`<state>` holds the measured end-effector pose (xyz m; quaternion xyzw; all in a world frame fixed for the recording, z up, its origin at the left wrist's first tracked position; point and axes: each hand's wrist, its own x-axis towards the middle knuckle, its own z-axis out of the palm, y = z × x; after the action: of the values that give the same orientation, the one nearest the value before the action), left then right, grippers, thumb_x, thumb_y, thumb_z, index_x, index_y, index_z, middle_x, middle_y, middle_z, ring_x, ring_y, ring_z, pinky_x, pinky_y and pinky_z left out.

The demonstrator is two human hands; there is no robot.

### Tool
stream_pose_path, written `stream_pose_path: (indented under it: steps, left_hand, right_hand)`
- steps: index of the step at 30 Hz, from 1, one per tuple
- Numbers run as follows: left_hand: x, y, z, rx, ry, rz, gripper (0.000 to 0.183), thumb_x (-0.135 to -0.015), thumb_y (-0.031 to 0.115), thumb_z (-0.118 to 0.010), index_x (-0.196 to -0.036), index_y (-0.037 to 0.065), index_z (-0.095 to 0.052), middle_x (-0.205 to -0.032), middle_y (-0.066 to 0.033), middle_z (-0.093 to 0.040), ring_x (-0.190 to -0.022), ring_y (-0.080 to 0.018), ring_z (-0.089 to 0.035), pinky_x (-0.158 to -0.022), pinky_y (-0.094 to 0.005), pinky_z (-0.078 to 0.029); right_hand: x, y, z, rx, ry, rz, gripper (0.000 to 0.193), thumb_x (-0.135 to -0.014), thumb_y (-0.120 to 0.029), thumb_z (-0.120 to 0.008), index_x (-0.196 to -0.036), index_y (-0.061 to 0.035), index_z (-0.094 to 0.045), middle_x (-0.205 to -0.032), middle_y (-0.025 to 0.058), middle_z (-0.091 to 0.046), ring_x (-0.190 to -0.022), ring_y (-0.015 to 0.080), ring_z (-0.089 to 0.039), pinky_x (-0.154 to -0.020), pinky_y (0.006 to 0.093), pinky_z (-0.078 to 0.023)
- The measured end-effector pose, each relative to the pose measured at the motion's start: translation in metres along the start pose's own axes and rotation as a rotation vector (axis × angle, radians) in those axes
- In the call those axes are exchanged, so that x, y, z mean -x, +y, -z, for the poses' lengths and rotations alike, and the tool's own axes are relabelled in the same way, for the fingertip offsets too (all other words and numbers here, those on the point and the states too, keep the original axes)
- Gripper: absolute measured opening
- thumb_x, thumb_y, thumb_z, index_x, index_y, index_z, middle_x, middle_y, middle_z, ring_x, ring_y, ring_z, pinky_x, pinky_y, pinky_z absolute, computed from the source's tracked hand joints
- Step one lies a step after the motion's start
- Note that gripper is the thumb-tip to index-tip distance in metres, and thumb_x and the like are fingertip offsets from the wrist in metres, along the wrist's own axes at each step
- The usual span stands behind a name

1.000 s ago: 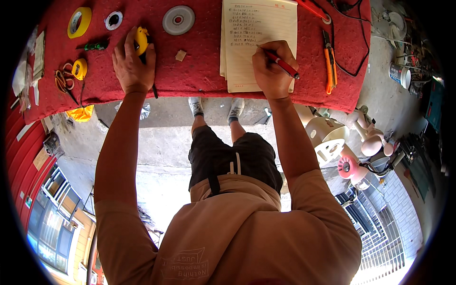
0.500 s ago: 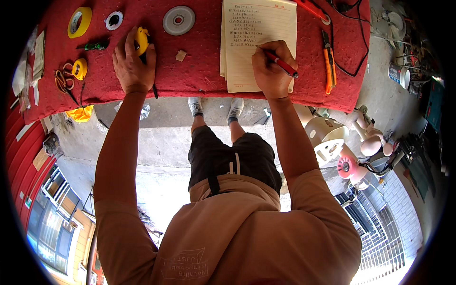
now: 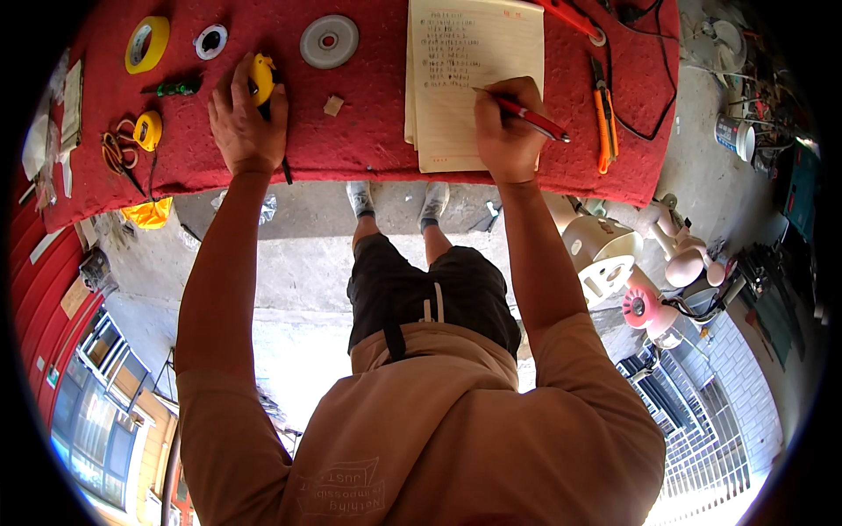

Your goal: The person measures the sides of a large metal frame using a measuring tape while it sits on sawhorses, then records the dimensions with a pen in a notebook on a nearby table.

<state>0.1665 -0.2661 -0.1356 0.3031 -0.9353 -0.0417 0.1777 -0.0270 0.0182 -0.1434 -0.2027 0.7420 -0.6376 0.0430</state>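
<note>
"Your arms (image 3: pixel 221 272)?"

"Both stretched over the red cloth-covered bench (image 3: pixel 368 145), where a cream lined paper pad (image 3: pixel 447 136) lies. My left hand (image 3: pixel 246 127) arches around a yellow-black tape measure (image 3: pixel 262 74), grip impossible to tell; on the pad, my right hand (image 3: pixel 509 140) pinches a slim red pen (image 3: pixel 537 121)."

"Hidden?"

"The pad's top edge, cut off."

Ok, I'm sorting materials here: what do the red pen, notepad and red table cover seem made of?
Red pen: likely glossy plastic, given its bright highlights, though painted metal is possible.
Notepad: matte paper, shown by its ruled, overlapping sheets.
Red table cover: probably dull, felt-like fabric, from its rumpled surface.
</note>
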Motion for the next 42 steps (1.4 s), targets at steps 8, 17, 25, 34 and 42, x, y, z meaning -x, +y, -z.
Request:
stream_pose_path:
  steps: [8,17,25,34,42]
  left_hand:
    - [-0.001,-0.006,-0.004,0.016,0.073,-0.065,0.063,-0.093,0.035,-0.074,-0.15,0.018,-0.055,-0.131,-0.0153,-0.064,-0.113,-0.039,-0.06,-0.102,-0.0497,-0.049]
    - [0.0,-0.004,-0.004,0.004,0.054,-0.047,0.062,-0.094,0.034,-0.073,-0.15,0.018,-0.054,-0.137,-0.0137,-0.063,-0.119,-0.0377,-0.059,-0.106,-0.0497,-0.047]
    - [0.001,-0.006,-0.006,-0.001,0.065,-0.048,0.06,-0.093,0.033,-0.074,-0.149,0.02,-0.056,-0.134,-0.0134,-0.064,-0.117,-0.0376,-0.06,-0.104,-0.0493,-0.048]
    - [0.001,-0.004,-0.004,0.007,0.02,-0.03,0.061,-0.096,0.033,-0.071,-0.151,0.015,-0.053,-0.143,-0.0128,-0.062,-0.126,-0.0369,-0.057,-0.11,-0.0502,-0.043]
    - [0.001,-0.005,-0.005,-0.017,0.034,-0.039,0.061,-0.096,0.034,-0.072,-0.15,0.017,-0.054,-0.14,-0.013,-0.062,-0.123,-0.0364,-0.058,-0.108,-0.0497,-0.045]
  right_hand:
    - [-0.008,-0.028,0.011,-0.182,-0.099,-0.235,0.013,-0.093,0.004,-0.073,-0.103,-0.0003,-0.066,-0.082,0.0019,-0.068,-0.073,0.0045,-0.059,-0.067,0.0211,-0.049]
    - [-0.006,-0.028,0.021,-0.142,-0.028,-0.128,0.012,-0.093,0.004,-0.074,-0.103,-0.0018,-0.068,-0.084,-0.0005,-0.07,-0.071,0.002,-0.057,-0.063,0.0199,-0.046]
    - [0.005,-0.004,0.017,0.063,-0.087,-0.132,0.008,-0.087,0.001,-0.075,-0.094,-0.0009,-0.072,-0.078,0.0024,-0.072,-0.068,0.0046,-0.062,-0.062,0.0227,-0.05]
    - [0.004,-0.006,0.016,0.156,-0.069,-0.087,0.008,-0.085,-0.001,-0.076,-0.093,-0.002,-0.072,-0.075,0.0032,-0.071,-0.065,0.0068,-0.065,-0.06,0.024,-0.052]
    - [0.003,-0.003,0.015,0.239,-0.082,-0.011,0.008,-0.086,-0.003,-0.077,-0.092,-0.0023,-0.071,-0.077,0.0032,-0.072,-0.064,0.0061,-0.064,-0.056,0.0233,-0.05]
